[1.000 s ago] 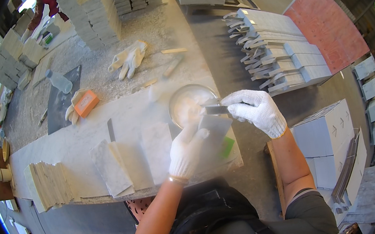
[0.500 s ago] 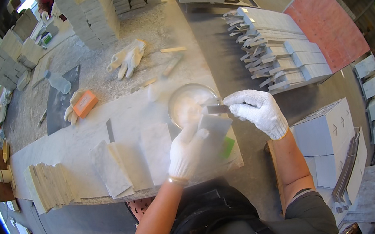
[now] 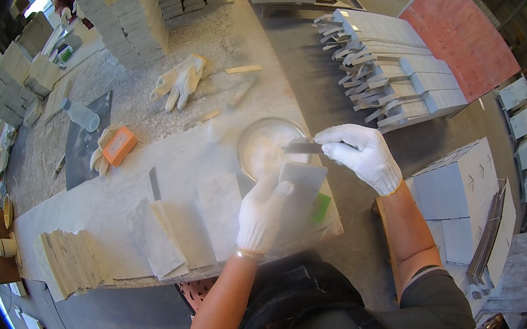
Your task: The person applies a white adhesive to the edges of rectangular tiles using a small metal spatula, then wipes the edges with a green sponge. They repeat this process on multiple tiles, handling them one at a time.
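My left hand (image 3: 263, 214), in a white knitted glove, grips a pale grey stone tile (image 3: 306, 182) and holds it tilted above the table's near right corner. Thumb and fingers of my gloved right hand (image 3: 362, 155) pinch a dark flat blade (image 3: 301, 148), like a putty knife. Its free end points left, just above the tile's upper edge. Behind both hands sits a round metal bowl (image 3: 241, 149) with whitish powder or paste inside, partly hidden by the blade and left hand. A bright green piece (image 3: 321, 207) shows beside the tile.
Marble tiles (image 3: 155, 237) and a stack of tiles on edge (image 3: 68, 261) lie along the table's near side. Further back are an orange block (image 3: 119, 146), loose gloves (image 3: 180, 82), and a plastic bottle (image 3: 81, 116). White boxes (image 3: 455, 197) stand right of my arm.
The blade in my right hand has tilted and risen slightly, away from the tile's edge. My left hand and tile barely moved. A distant person at the upper right has shifted left.
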Tool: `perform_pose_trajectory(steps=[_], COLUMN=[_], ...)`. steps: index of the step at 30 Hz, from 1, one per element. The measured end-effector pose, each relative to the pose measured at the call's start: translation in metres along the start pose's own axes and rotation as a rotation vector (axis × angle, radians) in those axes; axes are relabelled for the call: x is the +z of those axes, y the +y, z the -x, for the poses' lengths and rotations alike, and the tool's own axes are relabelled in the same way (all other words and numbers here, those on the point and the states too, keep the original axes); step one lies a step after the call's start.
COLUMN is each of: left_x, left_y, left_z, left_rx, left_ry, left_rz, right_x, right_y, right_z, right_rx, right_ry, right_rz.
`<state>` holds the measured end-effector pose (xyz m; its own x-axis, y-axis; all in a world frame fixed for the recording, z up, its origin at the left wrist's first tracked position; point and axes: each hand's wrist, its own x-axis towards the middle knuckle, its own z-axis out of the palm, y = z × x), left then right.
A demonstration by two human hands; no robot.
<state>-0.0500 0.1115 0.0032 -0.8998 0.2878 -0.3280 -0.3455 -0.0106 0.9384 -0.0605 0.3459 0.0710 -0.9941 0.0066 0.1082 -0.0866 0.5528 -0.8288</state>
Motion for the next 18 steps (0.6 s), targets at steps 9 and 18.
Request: perform_pose_trajectory(steps=[9,18], left_x=[0.000,0.000], left_y=[-0.004,0.003], left_z=[-0.004,-0.003], left_rx=[-0.002,-0.004], left_ry=[-0.014,-0.011], left_rz=[0.008,-0.053], right_x=[0.030,0.044], right_y=[0.028,0.043], right_z=[-0.020,-0.032], right_rx=[0.080,0.110], right_ry=[-0.089,-0.198], right_rz=[0.065,0.012])
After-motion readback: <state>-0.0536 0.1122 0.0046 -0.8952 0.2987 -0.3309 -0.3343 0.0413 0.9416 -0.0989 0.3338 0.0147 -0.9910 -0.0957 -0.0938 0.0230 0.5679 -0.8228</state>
